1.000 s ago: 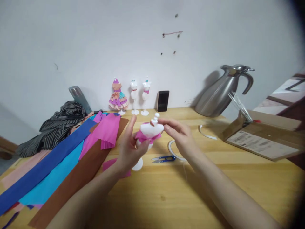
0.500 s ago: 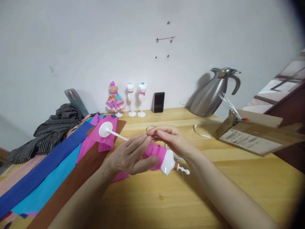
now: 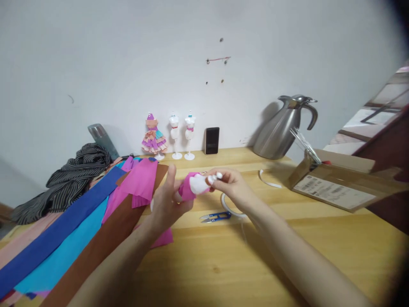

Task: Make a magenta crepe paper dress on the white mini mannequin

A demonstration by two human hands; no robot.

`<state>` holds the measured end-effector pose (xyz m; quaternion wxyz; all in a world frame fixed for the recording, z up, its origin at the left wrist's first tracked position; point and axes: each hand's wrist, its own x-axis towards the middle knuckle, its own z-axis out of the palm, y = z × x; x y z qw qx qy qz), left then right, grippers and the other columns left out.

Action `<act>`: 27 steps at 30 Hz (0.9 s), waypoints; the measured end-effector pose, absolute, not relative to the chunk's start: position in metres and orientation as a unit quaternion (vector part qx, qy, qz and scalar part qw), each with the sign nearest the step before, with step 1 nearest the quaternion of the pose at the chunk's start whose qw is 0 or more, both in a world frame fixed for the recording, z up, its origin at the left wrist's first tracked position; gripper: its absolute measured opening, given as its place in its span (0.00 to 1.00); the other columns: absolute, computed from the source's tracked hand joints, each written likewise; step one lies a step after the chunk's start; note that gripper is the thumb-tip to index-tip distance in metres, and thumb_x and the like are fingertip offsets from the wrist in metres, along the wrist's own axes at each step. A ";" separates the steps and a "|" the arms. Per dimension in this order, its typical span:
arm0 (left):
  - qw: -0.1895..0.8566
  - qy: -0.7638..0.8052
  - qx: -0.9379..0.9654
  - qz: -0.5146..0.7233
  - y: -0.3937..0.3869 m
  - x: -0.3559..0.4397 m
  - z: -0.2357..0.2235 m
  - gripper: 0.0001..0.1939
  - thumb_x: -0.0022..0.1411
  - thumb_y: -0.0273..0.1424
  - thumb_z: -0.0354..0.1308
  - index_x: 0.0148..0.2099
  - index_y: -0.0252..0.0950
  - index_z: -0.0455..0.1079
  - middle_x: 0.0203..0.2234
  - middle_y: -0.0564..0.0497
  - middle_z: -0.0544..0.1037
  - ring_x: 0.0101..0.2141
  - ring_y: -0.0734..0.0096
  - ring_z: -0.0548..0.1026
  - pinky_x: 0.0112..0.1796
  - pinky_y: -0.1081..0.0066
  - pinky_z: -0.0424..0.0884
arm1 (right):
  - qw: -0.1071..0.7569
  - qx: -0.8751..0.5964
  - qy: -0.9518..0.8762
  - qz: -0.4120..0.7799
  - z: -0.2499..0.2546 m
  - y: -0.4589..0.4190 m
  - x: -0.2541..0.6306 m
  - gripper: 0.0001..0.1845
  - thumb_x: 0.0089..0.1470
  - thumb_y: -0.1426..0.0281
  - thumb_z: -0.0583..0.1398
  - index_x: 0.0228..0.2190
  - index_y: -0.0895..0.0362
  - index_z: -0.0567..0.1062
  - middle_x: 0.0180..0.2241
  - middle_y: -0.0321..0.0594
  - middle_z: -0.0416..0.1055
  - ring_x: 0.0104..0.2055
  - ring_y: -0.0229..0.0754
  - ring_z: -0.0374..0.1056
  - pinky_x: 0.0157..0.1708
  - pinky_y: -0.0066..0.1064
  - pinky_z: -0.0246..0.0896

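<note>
A small white mannequin [image 3: 198, 184] wrapped in pink crepe paper [image 3: 186, 190] is held above the wooden table [image 3: 287, 238], lying sideways. My left hand [image 3: 166, 204] grips its lower part and the pink paper. My right hand [image 3: 228, 183] pinches the mannequin's neck end between fingertips. Blue thread snips [image 3: 214, 217] and a roll of white tape [image 3: 231, 204] lie on the table just below my right hand.
Strips of blue, cyan, brown and pink crepe paper [image 3: 64, 243] cover the table's left. Striped cloth [image 3: 68, 177] lies at the back left. Three dressed mini mannequins [image 3: 172, 136], a phone [image 3: 212, 140], a steel jug [image 3: 283, 128] and a cardboard box [image 3: 338, 185] stand along the back and right.
The mannequin was upright, then turned upside down with its base pointing left, and is now turned back sideways between both hands. The snips are visible again.
</note>
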<state>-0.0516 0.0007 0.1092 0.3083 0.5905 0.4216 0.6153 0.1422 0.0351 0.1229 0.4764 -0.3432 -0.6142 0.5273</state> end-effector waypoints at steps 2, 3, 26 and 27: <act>0.323 0.432 0.538 0.647 -0.001 -0.045 0.112 0.43 0.46 0.27 0.67 0.64 0.36 0.57 0.20 0.56 0.74 0.23 0.71 0.70 0.28 0.74 0.69 | 0.454 -0.346 -0.641 0.513 0.118 0.035 0.136 0.12 0.42 0.61 0.67 0.24 0.58 0.77 0.20 0.35 0.71 0.22 0.35 0.65 0.25 0.29 0.61; 0.345 0.430 0.523 0.650 -0.001 -0.043 0.114 0.44 0.47 0.27 0.67 0.66 0.36 0.55 0.20 0.57 0.73 0.21 0.73 0.68 0.25 0.75 0.67 | 0.442 -0.346 -0.653 0.508 0.115 0.033 0.133 0.12 0.43 0.61 0.66 0.24 0.58 0.77 0.20 0.35 0.70 0.22 0.35 0.64 0.24 0.29 0.60; 0.597 0.454 0.267 0.605 0.051 -0.038 0.045 0.14 0.44 0.29 0.65 0.36 0.31 0.70 0.18 0.55 0.73 0.20 0.76 0.71 0.23 0.77 0.66 | 0.210 -0.488 -0.812 0.242 0.076 0.037 0.111 0.03 0.52 0.72 0.58 0.27 0.57 0.71 0.24 0.36 0.71 0.25 0.36 0.63 0.26 0.26 0.48; 0.597 0.458 0.265 0.603 0.052 -0.038 0.043 0.15 0.44 0.29 0.65 0.37 0.31 0.70 0.19 0.55 0.73 0.20 0.76 0.72 0.23 0.77 0.67 | 0.198 -0.493 -0.813 0.239 0.075 0.038 0.111 0.02 0.52 0.72 0.58 0.28 0.57 0.71 0.25 0.37 0.72 0.26 0.37 0.64 0.26 0.26 0.48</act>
